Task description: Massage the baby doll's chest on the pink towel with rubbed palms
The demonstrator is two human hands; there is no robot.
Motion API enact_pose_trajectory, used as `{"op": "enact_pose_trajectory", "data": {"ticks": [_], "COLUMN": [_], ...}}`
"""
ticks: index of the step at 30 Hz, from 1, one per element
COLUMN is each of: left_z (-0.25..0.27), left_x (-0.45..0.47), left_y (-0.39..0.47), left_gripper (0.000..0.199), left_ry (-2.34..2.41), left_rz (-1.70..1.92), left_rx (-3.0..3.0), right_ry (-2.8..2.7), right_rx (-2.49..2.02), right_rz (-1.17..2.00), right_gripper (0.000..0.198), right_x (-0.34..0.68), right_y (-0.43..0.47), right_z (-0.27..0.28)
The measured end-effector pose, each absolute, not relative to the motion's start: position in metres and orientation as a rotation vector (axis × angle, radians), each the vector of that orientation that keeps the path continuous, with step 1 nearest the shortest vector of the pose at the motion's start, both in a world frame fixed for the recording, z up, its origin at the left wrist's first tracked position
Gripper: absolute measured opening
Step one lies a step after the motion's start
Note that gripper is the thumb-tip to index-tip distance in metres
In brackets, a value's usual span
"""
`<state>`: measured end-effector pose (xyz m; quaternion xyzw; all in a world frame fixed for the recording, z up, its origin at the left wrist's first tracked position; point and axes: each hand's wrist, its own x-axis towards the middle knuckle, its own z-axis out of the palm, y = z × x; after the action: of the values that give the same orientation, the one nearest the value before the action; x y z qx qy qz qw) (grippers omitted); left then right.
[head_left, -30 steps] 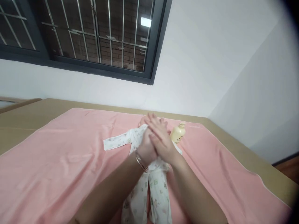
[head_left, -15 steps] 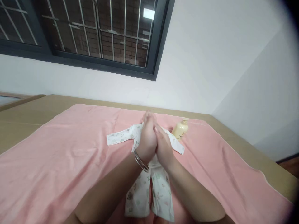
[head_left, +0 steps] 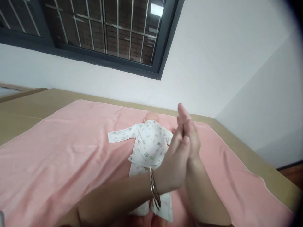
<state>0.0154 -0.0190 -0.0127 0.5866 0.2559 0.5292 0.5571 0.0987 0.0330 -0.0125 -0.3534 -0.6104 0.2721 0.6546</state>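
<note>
My left hand [head_left: 174, 167], with silver bangles [head_left: 153, 189] at its wrist, lies palm to palm against my right hand [head_left: 195, 143]. The fingers of both are stretched out and point up and away, with no object visible between them. Beyond and left of the hands a baby doll [head_left: 151, 116] lies on a pink blanket [head_left: 90, 151]. It wears a white printed top [head_left: 150, 143] and matching trousers [head_left: 165, 205]. My left forearm covers part of the trousers. The doll's right-hand sleeve is partly behind my hands, and the pale yellow bottle is out of sight there.
The blanket covers a tan surface [head_left: 28, 121] that meets a white wall [head_left: 113, 83] at the back. A dark-framed window [head_left: 157, 66] with metal bars is above. At the lower left edge a small grey object [head_left: 1, 218] shows, too little to name.
My joined hands have moved right, from over the doll's middle to its right side. The doll's head and top are now uncovered, while the yellow bottle has become hidden.
</note>
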Motion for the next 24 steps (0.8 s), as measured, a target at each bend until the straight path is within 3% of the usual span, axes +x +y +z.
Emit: {"op": "enact_pose_trajectory", "data": {"ticks": [5, 13, 19, 24], "left_z": [-0.012, -0.011, -0.008, -0.017], "left_x": [0.012, -0.002, -0.024, 0.004], "left_y": [-0.033, 0.023, 0.053, 0.049], "left_gripper": [0.057, 0.05, 0.052, 0.052], "left_ry": [0.634, 0.708, 0.627, 0.68], "left_rz": [1.094, 1.437, 1.614, 1.54], "left_rx": [1.389, 1.196, 1.149, 1.194], "right_ry": [-1.301, -1.634, -1.764, -1.566], "right_rx": [-0.776, -0.885, -0.671, -0.698], "right_rz": [0.701, 0.596, 0.742, 0.774], "right_gripper": [0.052, 0.052, 0.067, 0.057], "right_x": [0.11, 0.06, 0.037, 0.051], "right_y": [0.042, 0.012, -0.009, 0.029], "right_z": [-0.007, -0.025, -0.023, -0.034]}}
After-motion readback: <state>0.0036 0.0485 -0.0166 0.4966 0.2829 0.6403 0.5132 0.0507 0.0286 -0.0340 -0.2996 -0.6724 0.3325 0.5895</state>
